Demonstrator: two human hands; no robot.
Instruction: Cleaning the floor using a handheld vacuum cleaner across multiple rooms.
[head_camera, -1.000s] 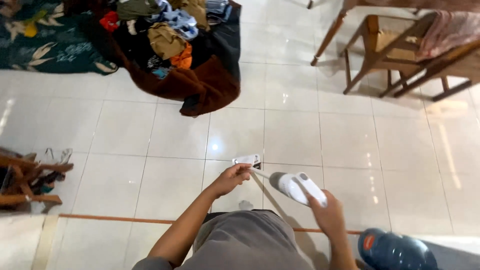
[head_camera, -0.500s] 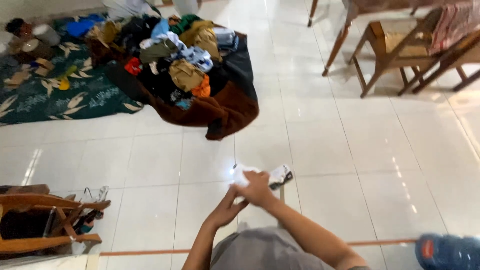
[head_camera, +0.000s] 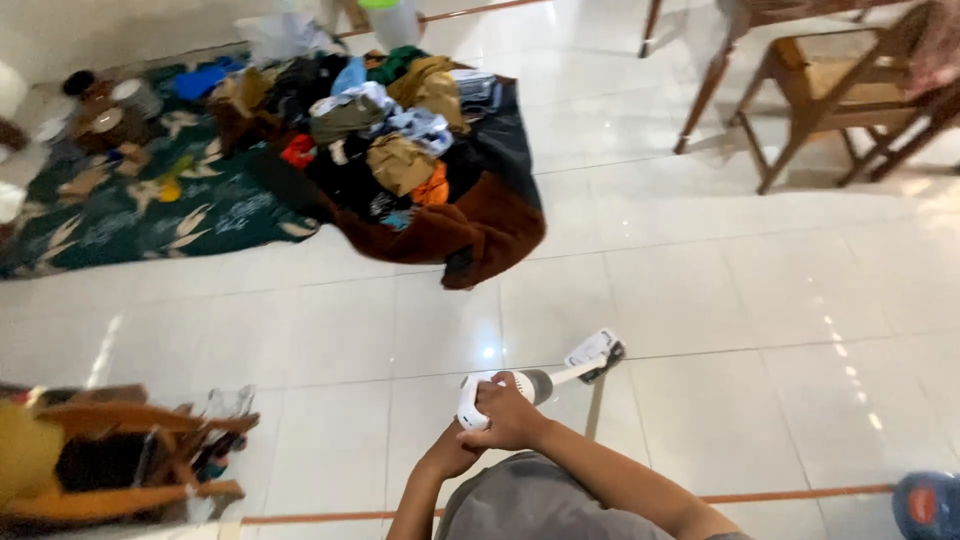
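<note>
A white handheld appliance (head_camera: 540, 383) with a grey middle and a flat nozzle head (head_camera: 595, 356) is held low in front of me, over the tiled floor. My right hand (head_camera: 508, 416) is wrapped around its white handle end, and the nozzle points up and to the right. My left hand (head_camera: 452, 456) sits just under my right hand, touching it and mostly hidden by it. I cannot tell whether my left hand grips the appliance. My grey-clad lap fills the bottom middle.
A heap of mixed clothes (head_camera: 400, 140) lies on a brown blanket (head_camera: 470, 225) ahead, beside a dark green patterned mat (head_camera: 150, 215). Wooden chairs (head_camera: 830, 95) stand at the top right. A wooden rack (head_camera: 120, 455) is at the bottom left, a blue object (head_camera: 928, 505) at the bottom right.
My left hand let go of the nozzle and dropped beneath my right hand. The appliance swung round, so its nozzle now points right. The view shifted toward the clothes pile.
</note>
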